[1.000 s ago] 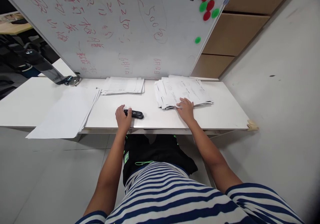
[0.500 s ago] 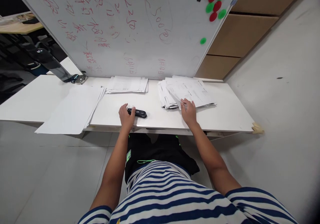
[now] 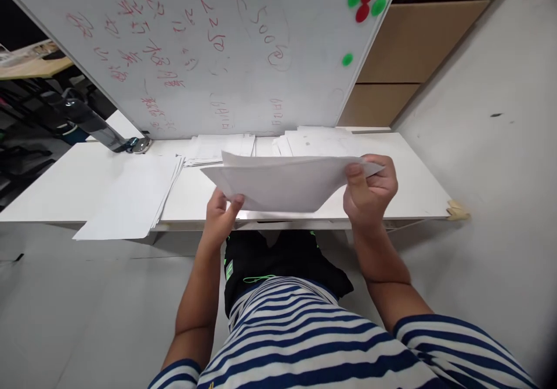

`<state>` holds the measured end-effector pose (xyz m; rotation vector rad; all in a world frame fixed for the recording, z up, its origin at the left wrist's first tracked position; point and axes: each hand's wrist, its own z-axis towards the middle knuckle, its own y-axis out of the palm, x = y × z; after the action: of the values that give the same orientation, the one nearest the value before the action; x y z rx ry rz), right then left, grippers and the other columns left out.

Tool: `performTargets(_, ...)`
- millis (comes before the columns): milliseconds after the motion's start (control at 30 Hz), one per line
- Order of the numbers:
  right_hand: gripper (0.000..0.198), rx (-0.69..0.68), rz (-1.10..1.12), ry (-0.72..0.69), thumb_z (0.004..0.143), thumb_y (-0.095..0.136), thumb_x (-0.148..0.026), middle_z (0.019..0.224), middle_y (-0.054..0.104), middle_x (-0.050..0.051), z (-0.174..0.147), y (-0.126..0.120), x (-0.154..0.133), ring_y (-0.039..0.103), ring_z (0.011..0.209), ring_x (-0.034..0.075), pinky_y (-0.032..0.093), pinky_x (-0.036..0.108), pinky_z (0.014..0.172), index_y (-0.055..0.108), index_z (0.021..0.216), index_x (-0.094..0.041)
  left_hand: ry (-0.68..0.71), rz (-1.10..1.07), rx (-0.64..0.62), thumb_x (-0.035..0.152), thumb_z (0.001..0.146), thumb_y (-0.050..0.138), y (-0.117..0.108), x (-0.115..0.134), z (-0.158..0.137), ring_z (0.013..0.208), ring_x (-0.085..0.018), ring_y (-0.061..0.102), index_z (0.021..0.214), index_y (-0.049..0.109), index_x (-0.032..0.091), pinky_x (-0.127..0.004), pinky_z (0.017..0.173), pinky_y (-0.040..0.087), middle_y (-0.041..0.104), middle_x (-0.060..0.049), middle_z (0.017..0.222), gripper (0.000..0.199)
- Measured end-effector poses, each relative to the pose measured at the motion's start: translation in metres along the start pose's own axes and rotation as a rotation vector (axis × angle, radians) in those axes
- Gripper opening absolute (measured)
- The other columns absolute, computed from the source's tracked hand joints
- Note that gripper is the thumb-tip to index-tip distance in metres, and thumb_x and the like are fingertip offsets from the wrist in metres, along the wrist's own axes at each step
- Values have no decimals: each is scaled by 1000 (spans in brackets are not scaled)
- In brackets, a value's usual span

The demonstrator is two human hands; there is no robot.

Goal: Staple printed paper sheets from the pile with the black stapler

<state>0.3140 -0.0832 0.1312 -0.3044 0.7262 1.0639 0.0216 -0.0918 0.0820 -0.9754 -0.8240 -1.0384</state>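
A few white paper sheets (image 3: 282, 183), at least two, are held up in front of me above the table's front edge, bent and tilted. My right hand (image 3: 372, 189) pinches their right end, thumb on the near side and fingers curled behind. At the lower left edge, my left hand (image 3: 223, 215) has its thumb over the paper and its fingers partly hidden behind it. The black stapler is out of sight; the raised sheets cover the spot where it lay. Behind them are a right paper stack (image 3: 319, 141) and a left paper stack (image 3: 221, 145).
Large blank sheets (image 3: 126, 197) overhang the white table's (image 3: 418, 174) front edge at the left. A dark bottle-shaped object (image 3: 96, 122) leans near the back left. A whiteboard (image 3: 304, 87) with red writing and round magnets stands behind; cardboard boxes (image 3: 378, 105) are at the right.
My right hand has lifted sheets from the right stack and brought them up in front of me. My left hand, earlier on the stapler, is now at the sheets' left edge. The view has shifted slightly.
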Motion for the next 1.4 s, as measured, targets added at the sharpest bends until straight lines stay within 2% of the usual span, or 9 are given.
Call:
performTargets(100, 22, 34, -25, -38, 95, 62, -48, 82, 60, -1, 7, 5, 2, 69, 79, 19, 61, 37, 69, 62, 104, -29, -79, -83, -3, 59, 85, 68, 12, 14, -6, 89, -22, 70, 95, 72, 19, -33, 77, 57, 75, -7, 92, 42)
performTargets(233, 35, -68, -47, -18, 98, 53, -54, 105, 66, 5, 7, 6, 8, 71, 103, 25, 63, 43, 81, 57, 122, -29, -96, -96, 131, 59, 84, 70, 31, 19, -6, 75, -18, 65, 87, 72, 19, -28, 64, 51, 72, -3, 79, 40)
performTargets(433, 49, -375, 152, 325, 88, 69, -56, 117, 71, 7, -8, -4, 38, 71, 106, 24, 62, 41, 87, 53, 125, -29, -33, -109, 294, 56, 84, 71, 41, 21, -1, 73, -15, 61, 82, 70, 21, -26, 65, 48, 66, 0, 75, 36)
performTargets(567, 40, -331, 230, 516, 80, 80, -48, 106, 74, 3, -27, -3, 47, 70, 106, 21, 58, 39, 94, 61, 107, -26, 23, -153, 420, 54, 81, 75, 46, 18, 0, 65, -12, 53, 68, 59, 19, -24, 62, 45, 54, 3, 65, 40)
performTargets(667, 44, -267, 270, 566, 76, 83, -43, 114, 74, 3, -35, 2, 44, 68, 112, 21, 54, 39, 101, 63, 112, -26, 94, -204, 489, 55, 75, 80, 53, 16, 1, 67, -12, 56, 66, 55, 19, -25, 66, 48, 54, 3, 66, 45)
performTargets(800, 55, -224, 280, 580, 76, 82, -45, 114, 75, 5, -43, 9, 43, 69, 113, 23, 52, 41, 104, 62, 124, -26, 73, -246, 311, 61, 72, 80, 62, 9, 2, 91, -21, 68, 96, 66, 20, -34, 83, 55, 70, -5, 91, 49)
performTargets(967, 62, -170, 224, 697, 76, 79, -51, 117, 74, 8, -68, 16, 52, 67, 116, 25, 51, 43, 105, 60, 129, -24, -115, -166, 12, 59, 79, 75, 65, -12, -4, 112, -28, 68, 127, 62, 18, -44, 103, 51, 72, -14, 115, 64)
performTargets(1200, 60, -152, 74, 774, 77, 78, -53, 118, 75, 12, -78, 12, 47, 68, 113, 28, 51, 46, 104, 65, 123, -17, -157, -80, -35, 56, 88, 66, 59, -17, -9, 129, -31, 59, 119, 70, 20, -46, 115, 43, 71, -11, 125, 48)
performTargets(1400, 52, -241, 69, 796, 80, 76, -52, 118, 75, 10, -76, 14, 37, 68, 115, 28, 52, 44, 103, 68, 120, -19, -186, -79, -100, 54, 89, 65, 61, -13, -1, 125, -32, 62, 114, 72, 15, -45, 108, 48, 74, -13, 118, 47)
